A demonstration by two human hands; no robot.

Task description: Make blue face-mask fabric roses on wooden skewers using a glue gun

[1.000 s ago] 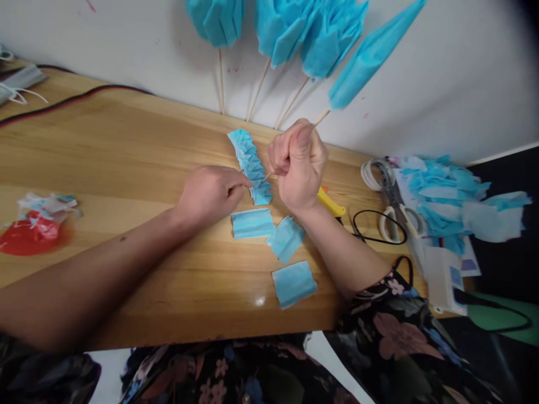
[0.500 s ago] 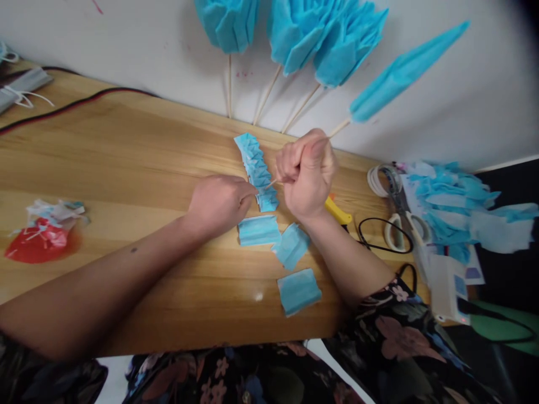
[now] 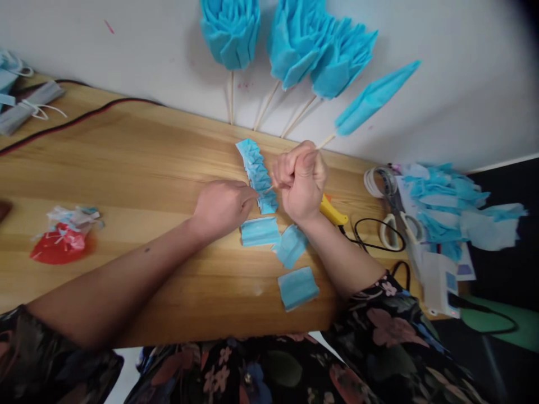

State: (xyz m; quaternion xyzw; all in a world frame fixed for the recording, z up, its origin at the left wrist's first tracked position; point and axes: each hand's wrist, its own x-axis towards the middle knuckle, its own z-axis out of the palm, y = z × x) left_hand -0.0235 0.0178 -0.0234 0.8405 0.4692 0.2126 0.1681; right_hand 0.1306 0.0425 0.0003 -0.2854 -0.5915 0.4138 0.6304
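Observation:
My right hand is closed in a fist around a thin wooden stick. A blue fabric piece, rolled into a pointed bud, sits on the stick's upper end. The fingers of my left hand pinch the stick's lower end, left of the right fist. Below and behind that end lies a pleated strip of overlapping blue pieces. Nearer me on the table are a flat blue piece, a second one turned askew, and a third.
Three blue fabric flowers on sticks lean against the wall. At right are a yellow-handled tool, scissors, tape rolls and a blue fabric heap. A red-and-white plastic scrap lies left, near a dark cable.
The camera view has shifted a little. The rolled bud has swung slightly down and left against the wall. Both hands keep their hold on the stick.

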